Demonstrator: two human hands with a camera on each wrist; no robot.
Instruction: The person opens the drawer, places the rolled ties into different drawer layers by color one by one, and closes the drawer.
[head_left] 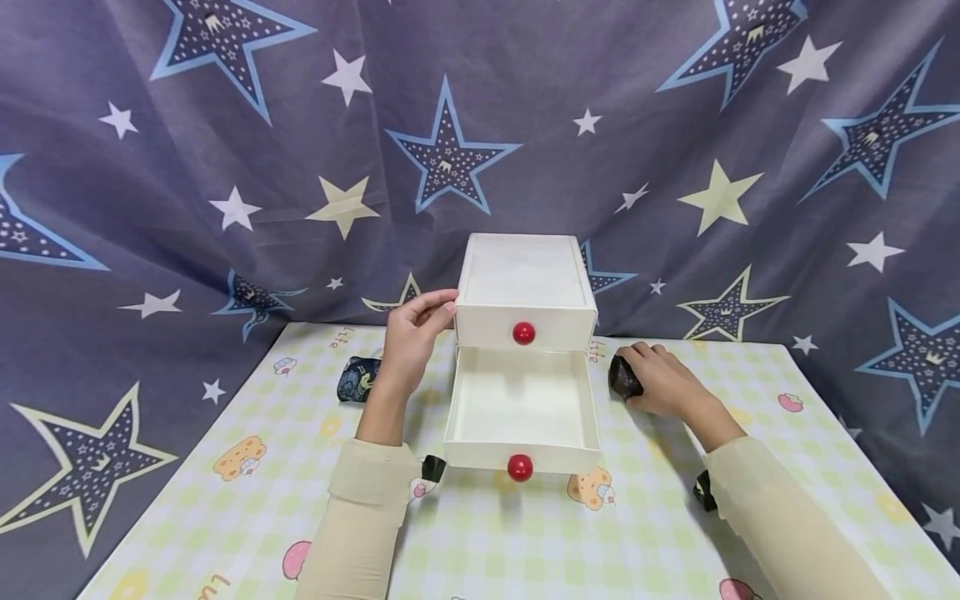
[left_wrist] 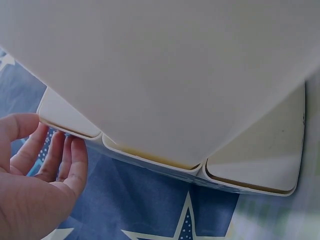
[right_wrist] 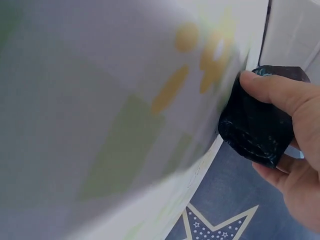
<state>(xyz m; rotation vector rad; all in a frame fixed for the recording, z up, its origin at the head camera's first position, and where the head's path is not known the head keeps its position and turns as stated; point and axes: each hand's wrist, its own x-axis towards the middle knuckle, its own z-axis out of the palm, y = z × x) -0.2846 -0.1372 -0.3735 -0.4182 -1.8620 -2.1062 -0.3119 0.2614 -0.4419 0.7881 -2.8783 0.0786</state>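
A white drawer unit [head_left: 525, 271] with red knobs stands near the back of the table. Its lower visible drawer [head_left: 521, 404] is pulled out, and the one above is closed. My left hand [head_left: 408, 342] touches the unit's upper left side with its fingertips, fingers mostly straight. In the left wrist view, the fingers [left_wrist: 75, 160] lie along the unit's edge and the side of the pulled-out drawer fills much of the picture. To the right of the unit, my right hand [head_left: 660, 379] grips a dark, shiny folded bundle [right_wrist: 257, 120] between thumb and fingers, close to the tabletop.
A dark patterned bundle [head_left: 357, 379] lies on the table behind my left wrist. A checked cloth [head_left: 247, 508] with cartoon prints covers the table. Behind hangs a star-printed curtain [head_left: 300, 158], meeting the table's back edge.
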